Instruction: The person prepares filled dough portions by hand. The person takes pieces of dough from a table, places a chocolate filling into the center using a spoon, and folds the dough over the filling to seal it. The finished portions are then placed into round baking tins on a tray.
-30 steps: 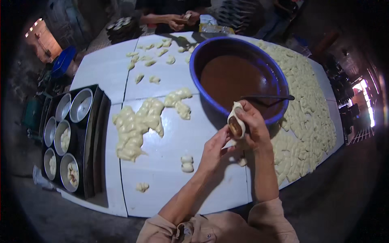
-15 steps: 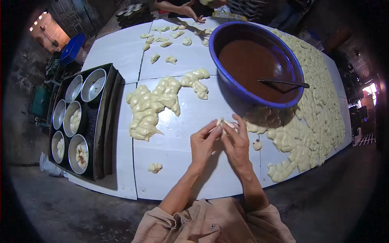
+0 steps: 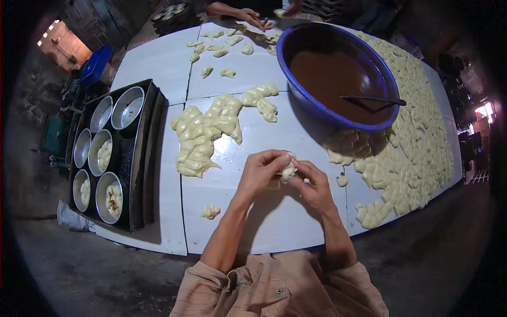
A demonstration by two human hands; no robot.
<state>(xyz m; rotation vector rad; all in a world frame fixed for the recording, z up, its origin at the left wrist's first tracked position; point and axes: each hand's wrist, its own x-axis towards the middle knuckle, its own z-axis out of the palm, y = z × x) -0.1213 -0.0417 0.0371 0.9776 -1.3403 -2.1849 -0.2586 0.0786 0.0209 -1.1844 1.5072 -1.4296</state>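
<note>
A small piece of pale dough (image 3: 289,170) is pinched between my two hands above the white table (image 3: 264,232). My left hand (image 3: 263,171) has its thumb and fingers closed on the dough's left side. On the other side my right hand (image 3: 312,185) grips the same piece with bent fingers. Beyond my hands, to the left, lies a patch of joined dough lumps (image 3: 208,129), with a smaller clump (image 3: 261,100) at its far end. A lone dough lump (image 3: 210,212) sits left of my left forearm. Another small one (image 3: 342,180) rests right of my right hand.
A blue basin (image 3: 296,87) of brown liquid holds a dark-handled utensil (image 3: 372,99). Dough pieces (image 3: 422,142) cover the table's right side. At left, a dark tray (image 3: 138,174) carries several round tins (image 3: 128,107), some with dough inside. Across the table another person's hand (image 3: 253,18) reaches over dough.
My hands have turned and drawn slightly apart around the dough, so more of it shows. The view has shifted a little. Across the table, the other person's hands have moved.
</note>
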